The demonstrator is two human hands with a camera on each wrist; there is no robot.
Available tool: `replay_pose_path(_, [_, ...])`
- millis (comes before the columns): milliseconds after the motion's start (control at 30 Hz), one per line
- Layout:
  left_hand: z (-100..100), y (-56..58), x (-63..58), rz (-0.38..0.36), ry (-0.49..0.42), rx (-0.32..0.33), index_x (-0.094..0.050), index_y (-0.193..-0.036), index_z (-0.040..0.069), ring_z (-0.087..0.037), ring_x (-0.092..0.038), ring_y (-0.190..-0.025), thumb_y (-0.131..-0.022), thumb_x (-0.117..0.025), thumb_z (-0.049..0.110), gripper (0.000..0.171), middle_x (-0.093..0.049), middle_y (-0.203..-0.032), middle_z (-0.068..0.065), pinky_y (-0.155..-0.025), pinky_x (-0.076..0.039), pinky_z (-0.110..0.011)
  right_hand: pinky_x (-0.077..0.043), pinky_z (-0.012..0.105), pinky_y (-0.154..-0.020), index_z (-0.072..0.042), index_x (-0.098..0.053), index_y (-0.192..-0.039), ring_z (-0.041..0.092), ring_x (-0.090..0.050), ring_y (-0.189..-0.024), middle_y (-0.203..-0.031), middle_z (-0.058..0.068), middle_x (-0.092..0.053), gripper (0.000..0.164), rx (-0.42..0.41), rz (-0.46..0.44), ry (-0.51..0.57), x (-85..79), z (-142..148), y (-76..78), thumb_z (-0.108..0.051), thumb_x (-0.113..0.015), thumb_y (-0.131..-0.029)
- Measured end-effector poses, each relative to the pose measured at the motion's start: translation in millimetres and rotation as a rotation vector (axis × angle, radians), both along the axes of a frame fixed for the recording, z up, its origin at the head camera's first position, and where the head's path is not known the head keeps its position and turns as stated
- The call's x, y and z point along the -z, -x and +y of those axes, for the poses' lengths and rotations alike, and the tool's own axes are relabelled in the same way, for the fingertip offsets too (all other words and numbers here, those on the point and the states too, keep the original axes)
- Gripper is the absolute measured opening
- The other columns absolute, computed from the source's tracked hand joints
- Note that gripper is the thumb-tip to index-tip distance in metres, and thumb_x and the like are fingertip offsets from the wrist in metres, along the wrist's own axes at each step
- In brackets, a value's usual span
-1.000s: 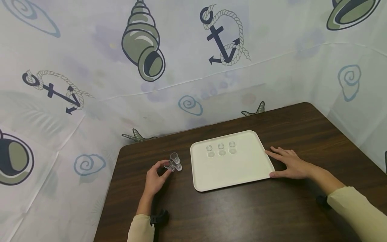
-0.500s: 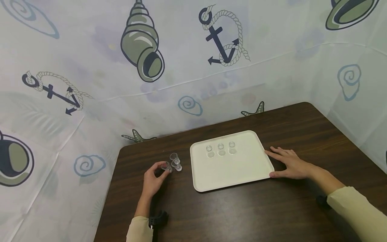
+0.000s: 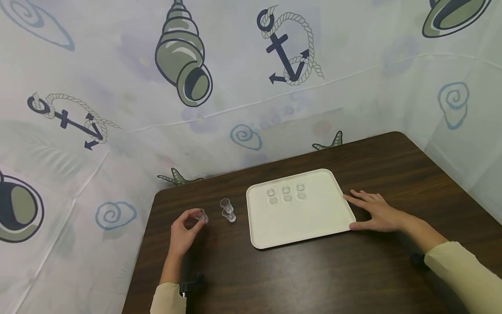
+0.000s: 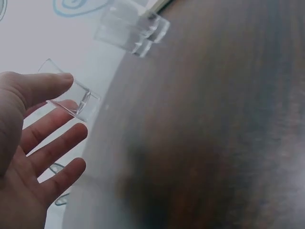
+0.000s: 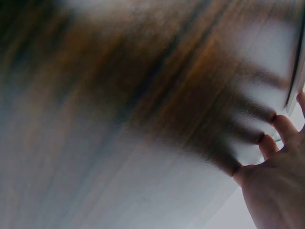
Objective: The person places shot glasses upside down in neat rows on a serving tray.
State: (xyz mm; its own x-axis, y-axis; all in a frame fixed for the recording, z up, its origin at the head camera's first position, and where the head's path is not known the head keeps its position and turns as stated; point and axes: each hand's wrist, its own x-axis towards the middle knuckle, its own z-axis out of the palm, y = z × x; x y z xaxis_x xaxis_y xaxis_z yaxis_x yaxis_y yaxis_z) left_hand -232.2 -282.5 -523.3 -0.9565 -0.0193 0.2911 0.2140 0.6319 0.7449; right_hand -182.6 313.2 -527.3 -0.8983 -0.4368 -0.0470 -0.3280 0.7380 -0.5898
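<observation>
My left hand point(image 3: 182, 233) pinches a small clear shot glass point(image 3: 201, 216) between thumb and fingers, on the table's left side. In the left wrist view the thumb presses the wall of this shot glass point(image 4: 82, 95), while the other fingers spread below it. Two more clear shot glasses point(image 3: 229, 214) stand close together, mouth up, between that hand and the white tray point(image 3: 302, 224). Three shot glasses point(image 3: 286, 193) form a row on the tray's far part, apparently narrow end up. My right hand point(image 3: 378, 216) rests at the tray's right edge, fingers spread, thumb at the near corner.
The dark wooden table point(image 3: 298, 274) has rounded far corners. A white cloth point(image 3: 219, 126) printed with shells and anchors hangs behind it and at its sides. The tray has a low raised rim.
My left hand has drawn one shot glass leftward, away from the two others beside it. My right hand and the tray stay where they were.
</observation>
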Motion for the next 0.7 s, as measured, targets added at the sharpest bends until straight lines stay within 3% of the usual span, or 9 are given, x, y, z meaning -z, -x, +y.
replay_pose_path(167, [3.0,0.7,-17.8,0.031,-0.028,0.035,-0.067,-0.112,0.010,-0.014,-0.064,-0.088,-0.082,-0.076,0.011,0.032,-0.068,-0.100,-0.007,-0.072,-0.050,-0.020,-0.003,0.069,-0.104,-0.014,-0.030,-0.151,0.048,-0.014,-0.140,-0.155,0.021,-0.019,0.089,0.006,-0.014,0.002,0.8,0.5,0.4,-0.051,-0.071,-0.080])
replay_pose_path(467, [37.6,-9.0,-76.1,0.034,-0.080,0.175,-0.063,-0.117,0.002,-0.031,-0.065,-0.092,-0.083,-0.074,0.007,0.037,-0.065,-0.103,-0.014,-0.075,-0.054,-0.028,-0.003,0.068,-0.105,-0.015,-0.030,-0.151,0.048,-0.013,-0.140,-0.155,0.020,-0.018,0.089,0.007,-0.022,0.007,0.7,-0.1,-0.4,-0.051,-0.070,-0.080])
replay_pose_path(567, [47.4,-5.1,-85.2,0.042,-0.065,0.240,-0.063,-0.119,0.003,-0.032,-0.065,-0.093,-0.083,-0.073,0.007,0.037,-0.065,-0.105,-0.014,-0.076,-0.053,-0.029,-0.003,0.068,-0.105,-0.015,-0.030,-0.151,0.048,-0.014,-0.140,-0.155,0.021,-0.019,0.089,0.005,-0.019,0.004,0.7,-0.2,-0.1,-0.051,-0.070,-0.081])
replay_pose_path(700, [56.6,8.7,-82.1,0.069,-0.007,0.312,-0.064,-0.119,0.010,-0.026,-0.064,-0.091,-0.084,-0.074,0.010,0.036,-0.065,-0.105,-0.008,-0.076,-0.053,-0.031,-0.003,0.068,-0.105,-0.014,-0.030,-0.151,0.048,-0.013,-0.140,-0.155,0.021,-0.019,0.089,0.005,-0.018,0.003,0.2,-0.1,-0.2,-0.051,-0.070,-0.081])
